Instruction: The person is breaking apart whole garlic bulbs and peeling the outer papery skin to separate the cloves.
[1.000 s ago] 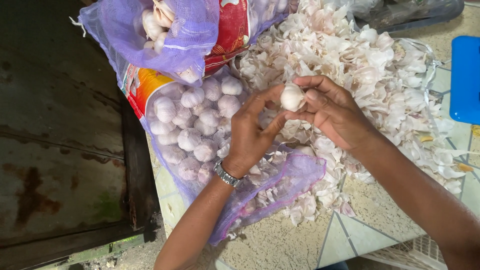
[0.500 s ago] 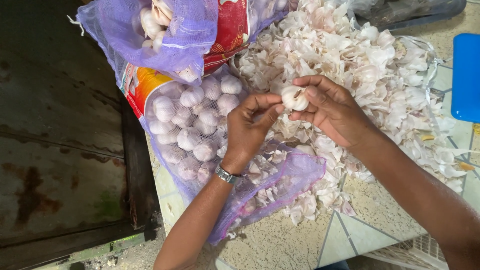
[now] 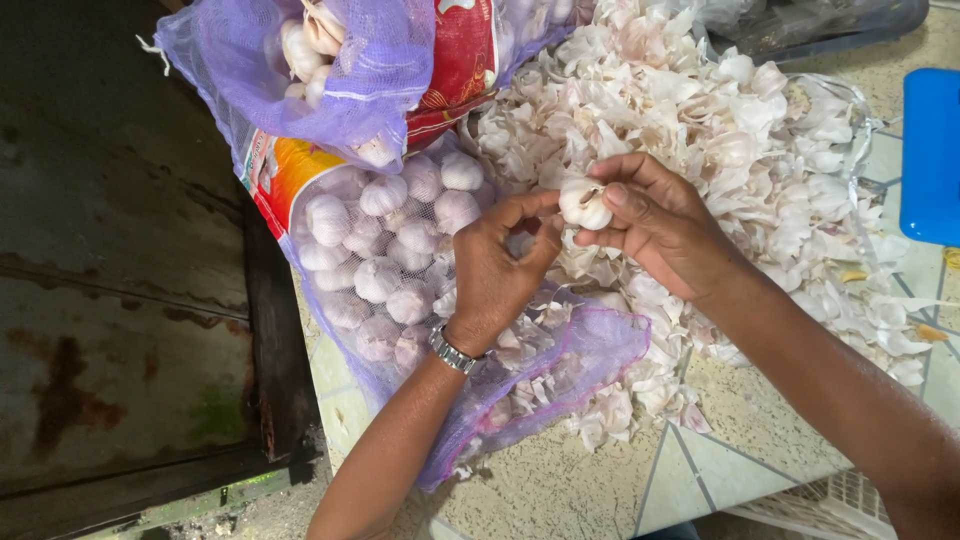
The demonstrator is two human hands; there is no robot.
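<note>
Since half a second ago the left hand has drawn a little away from the garlic bulb, its thumb and forefinger now pinched narrow just beside the bulb rather than on it; whether they hold a scrap of skin cannot be told. The right hand has stayed in place, its fingers closed around the bulb, which sits raised above the tabletop between the two hands.

A metal wristwatch circles the left wrist. Directly beneath the hands lies a purple mesh sack, its open mouth spread flat and strewn with papery skins. To the left, the same netting holds a mass of whole garlic bulbs, with a red and orange label on the sack's side. A second purple mesh bag, also partly filled, rests on top near the upper edge.

Behind and to the right of the hands a large heap of white garlic skins covers much of the tabletop and crowds right up against the right hand. A blue flat object lies at the far right edge, well apart from the heap's centre.
</note>
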